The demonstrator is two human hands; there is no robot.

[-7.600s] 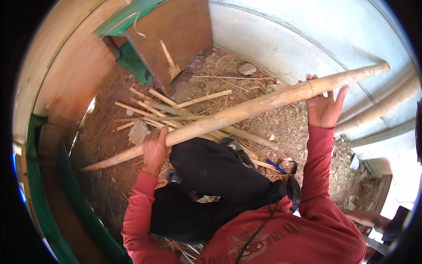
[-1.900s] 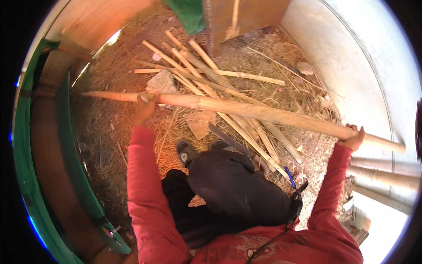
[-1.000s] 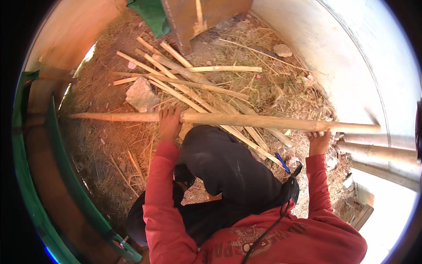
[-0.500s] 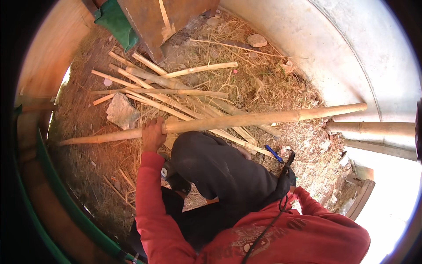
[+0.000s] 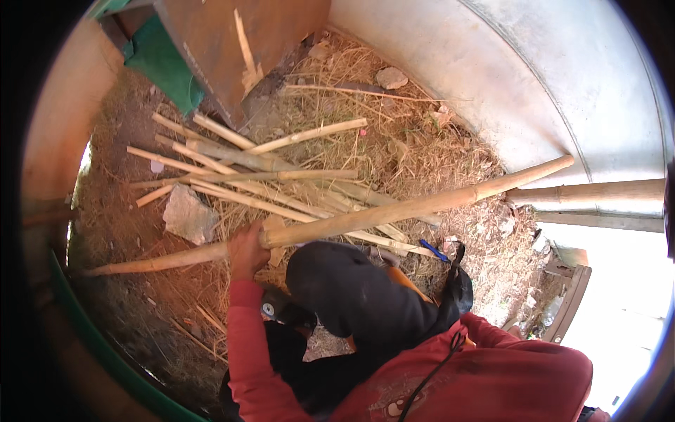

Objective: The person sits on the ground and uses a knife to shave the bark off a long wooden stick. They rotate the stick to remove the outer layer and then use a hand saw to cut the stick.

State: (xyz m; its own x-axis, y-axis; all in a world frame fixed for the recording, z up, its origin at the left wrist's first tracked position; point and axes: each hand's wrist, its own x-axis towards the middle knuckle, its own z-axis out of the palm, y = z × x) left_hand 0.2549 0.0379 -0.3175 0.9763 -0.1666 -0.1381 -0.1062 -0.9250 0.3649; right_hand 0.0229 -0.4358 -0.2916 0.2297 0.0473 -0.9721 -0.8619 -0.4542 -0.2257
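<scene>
A long bamboo pole [image 5: 394,214] lies slantwise across the view, its far right end resting near the pale metal sheet. My left hand [image 5: 247,251] is wrapped round it, just left of a joint. My bent knee [image 5: 337,281], in dark trousers, is just below the pole. My right arm, in a red sleeve [image 5: 486,332], reaches out to the right. Only a little of my right hand [image 5: 515,332] shows past the sleeve, low over the ground; its fingers are hidden. A black sheath-like thing [image 5: 460,287] hangs by my right thigh.
Several split bamboo strips [image 5: 246,176] lie heaped beyond the pole, beside a pale rock [image 5: 190,214]. A blue slim object [image 5: 434,250] lies on the straw. A brown panel [image 5: 239,49] stands at the back, a curved metal sheet [image 5: 492,84] at right, a wooden frame [image 5: 568,304] lower right.
The pole has tilted, its left end now lower in view. My right hand has moved from beside the black sheath-like thing further right. My left hand keeps its grip while the view shifts.
</scene>
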